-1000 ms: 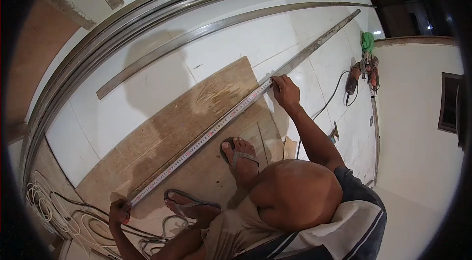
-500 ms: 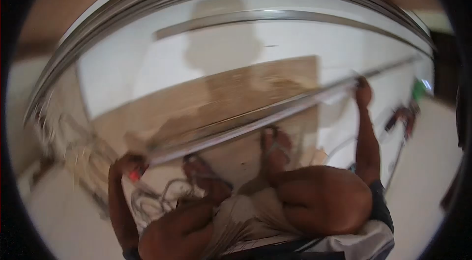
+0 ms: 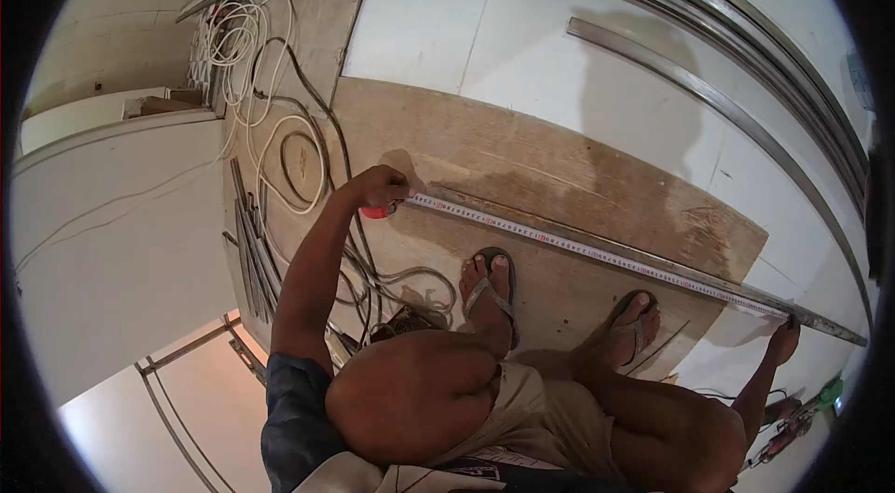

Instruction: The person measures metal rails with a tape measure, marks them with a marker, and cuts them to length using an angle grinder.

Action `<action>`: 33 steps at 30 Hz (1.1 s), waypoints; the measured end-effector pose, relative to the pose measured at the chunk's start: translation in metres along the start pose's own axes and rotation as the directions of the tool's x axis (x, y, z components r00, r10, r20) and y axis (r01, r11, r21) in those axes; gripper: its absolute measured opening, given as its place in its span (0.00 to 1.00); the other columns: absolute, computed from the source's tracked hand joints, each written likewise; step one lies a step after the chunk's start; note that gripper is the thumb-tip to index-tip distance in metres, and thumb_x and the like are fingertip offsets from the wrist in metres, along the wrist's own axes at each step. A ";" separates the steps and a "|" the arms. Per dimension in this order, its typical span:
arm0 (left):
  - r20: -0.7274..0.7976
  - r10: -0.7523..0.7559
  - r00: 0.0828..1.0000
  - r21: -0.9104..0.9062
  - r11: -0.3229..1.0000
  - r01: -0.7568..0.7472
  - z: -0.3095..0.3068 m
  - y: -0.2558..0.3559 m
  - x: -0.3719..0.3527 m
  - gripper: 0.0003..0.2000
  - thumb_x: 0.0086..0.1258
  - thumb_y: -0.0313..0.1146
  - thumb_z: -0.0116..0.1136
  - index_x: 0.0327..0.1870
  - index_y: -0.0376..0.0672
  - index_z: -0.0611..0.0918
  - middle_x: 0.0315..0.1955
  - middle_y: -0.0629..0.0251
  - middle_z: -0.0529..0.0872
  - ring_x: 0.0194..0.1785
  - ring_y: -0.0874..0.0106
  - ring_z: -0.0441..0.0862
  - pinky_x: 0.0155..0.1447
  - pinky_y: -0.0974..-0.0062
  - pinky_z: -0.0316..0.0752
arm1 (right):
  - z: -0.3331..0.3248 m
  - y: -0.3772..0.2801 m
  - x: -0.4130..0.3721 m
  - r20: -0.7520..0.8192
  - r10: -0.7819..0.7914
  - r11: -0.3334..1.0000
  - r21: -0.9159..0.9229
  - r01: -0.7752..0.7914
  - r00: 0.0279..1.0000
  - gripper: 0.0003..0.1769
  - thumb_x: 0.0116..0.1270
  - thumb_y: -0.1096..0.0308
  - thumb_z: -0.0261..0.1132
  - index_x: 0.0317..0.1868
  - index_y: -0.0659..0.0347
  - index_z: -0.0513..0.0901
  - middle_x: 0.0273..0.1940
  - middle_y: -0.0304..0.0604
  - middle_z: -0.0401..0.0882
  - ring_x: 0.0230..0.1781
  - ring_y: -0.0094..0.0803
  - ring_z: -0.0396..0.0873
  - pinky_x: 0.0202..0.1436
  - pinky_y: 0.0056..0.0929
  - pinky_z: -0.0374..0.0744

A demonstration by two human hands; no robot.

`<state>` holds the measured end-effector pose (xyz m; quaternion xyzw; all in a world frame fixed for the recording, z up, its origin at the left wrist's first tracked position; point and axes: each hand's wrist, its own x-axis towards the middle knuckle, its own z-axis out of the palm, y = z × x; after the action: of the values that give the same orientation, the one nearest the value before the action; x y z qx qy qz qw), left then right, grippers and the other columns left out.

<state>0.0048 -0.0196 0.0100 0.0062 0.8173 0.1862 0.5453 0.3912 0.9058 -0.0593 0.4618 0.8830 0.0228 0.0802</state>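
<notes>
My left hand [image 3: 378, 187] is closed round a red tape measure [image 3: 376, 212], low over the floor. Its white blade [image 3: 559, 241] is pulled out in a long line towards my right hand [image 3: 785, 341]. The fingers of that hand pinch the blade's far end against a long metal bar [image 3: 825, 329]. The bar runs beside the blade, close along it, and continues past my right hand. How the fingertips grip the end is partly hidden. My sandalled feet [image 3: 488, 293] stand on the near side of the blade.
Beneath lies a brown board [image 3: 522, 134] beside white panels [image 3: 429, 18]. Several long metal profiles [image 3: 727, 22] curve across the far side, with a single profile [image 3: 690, 83] nearer. Coiled cables [image 3: 270, 102] and metal strips [image 3: 250, 251] lie left. A green and red tool [image 3: 797, 418] is at right.
My view has turned left, bringing the cables into sight. The blade now slopes down to the right in view instead of up. Both hands keep hold of the tape measure.
</notes>
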 end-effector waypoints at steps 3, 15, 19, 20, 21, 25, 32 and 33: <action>-0.083 -0.041 0.996 -0.046 0.998 0.037 0.008 0.002 -0.003 0.18 0.70 0.46 0.66 0.37 0.35 0.87 0.28 0.60 0.88 0.34 0.69 0.83 0.43 0.68 0.77 | 0.020 0.018 0.008 -0.084 -0.089 0.995 0.027 0.092 0.992 0.21 0.75 0.61 0.55 0.62 0.59 0.82 0.58 0.52 0.84 0.58 0.52 0.81 0.61 0.43 0.79; -0.122 -0.038 0.992 0.040 0.998 0.043 0.009 -0.003 -0.002 0.22 0.70 0.52 0.65 0.41 0.37 0.87 0.31 0.55 0.89 0.36 0.63 0.85 0.45 0.65 0.78 | 0.029 0.015 0.008 -0.124 -0.056 0.998 0.034 0.060 0.991 0.19 0.75 0.64 0.55 0.58 0.61 0.85 0.56 0.50 0.86 0.57 0.46 0.84 0.63 0.39 0.79; -0.148 -0.004 0.989 0.135 0.991 0.024 0.010 0.000 -0.001 0.24 0.68 0.55 0.66 0.43 0.37 0.88 0.32 0.53 0.89 0.37 0.61 0.86 0.46 0.64 0.79 | 0.030 0.018 0.004 -0.128 -0.071 0.994 0.077 0.081 0.989 0.19 0.75 0.65 0.55 0.58 0.64 0.85 0.57 0.50 0.86 0.59 0.43 0.84 0.63 0.37 0.79; -0.166 -0.009 0.986 0.128 0.991 0.031 0.010 0.002 -0.003 0.24 0.68 0.55 0.66 0.43 0.37 0.88 0.32 0.53 0.89 0.37 0.61 0.86 0.46 0.63 0.79 | 0.028 0.014 0.002 -0.129 -0.071 0.994 0.075 0.081 0.989 0.19 0.75 0.65 0.55 0.58 0.64 0.85 0.57 0.50 0.86 0.59 0.43 0.84 0.63 0.37 0.79; -0.165 -0.008 0.986 0.127 0.991 0.030 0.009 0.007 -0.004 0.24 0.68 0.55 0.66 0.43 0.37 0.88 0.32 0.53 0.89 0.37 0.61 0.86 0.46 0.63 0.79 | 0.033 0.016 0.000 -0.155 -0.078 0.992 0.087 0.092 0.985 0.19 0.74 0.64 0.56 0.58 0.60 0.86 0.57 0.48 0.87 0.58 0.44 0.84 0.62 0.37 0.80; -0.089 -0.009 0.996 0.162 0.987 0.023 0.012 0.016 -0.001 0.26 0.67 0.57 0.66 0.42 0.36 0.87 0.35 0.51 0.89 0.40 0.58 0.85 0.49 0.63 0.78 | 0.029 -0.003 -0.012 -0.156 0.014 0.993 0.118 0.004 0.988 0.18 0.73 0.66 0.57 0.59 0.55 0.86 0.56 0.46 0.87 0.57 0.43 0.85 0.60 0.37 0.80; -0.066 0.017 0.998 0.158 0.987 -0.007 0.014 0.019 0.004 0.24 0.68 0.55 0.65 0.43 0.37 0.88 0.36 0.49 0.88 0.41 0.58 0.85 0.50 0.62 0.77 | 0.022 -0.034 -0.031 -0.196 -0.040 0.967 0.238 0.087 0.980 0.17 0.74 0.67 0.59 0.58 0.60 0.86 0.54 0.48 0.88 0.56 0.41 0.86 0.60 0.36 0.81; -0.067 0.017 0.998 0.156 0.988 -0.006 0.013 0.016 0.004 0.24 0.68 0.55 0.65 0.43 0.37 0.88 0.36 0.49 0.88 0.41 0.58 0.85 0.50 0.62 0.77 | 0.021 -0.041 -0.035 -0.201 -0.037 0.958 0.271 0.091 0.979 0.18 0.74 0.66 0.58 0.58 0.60 0.86 0.56 0.48 0.87 0.57 0.42 0.85 0.63 0.36 0.79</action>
<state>0.0115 0.0004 0.0067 0.0473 0.8475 0.1250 0.5137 0.3809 0.8533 -0.0803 0.4351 0.8956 -0.0594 -0.0712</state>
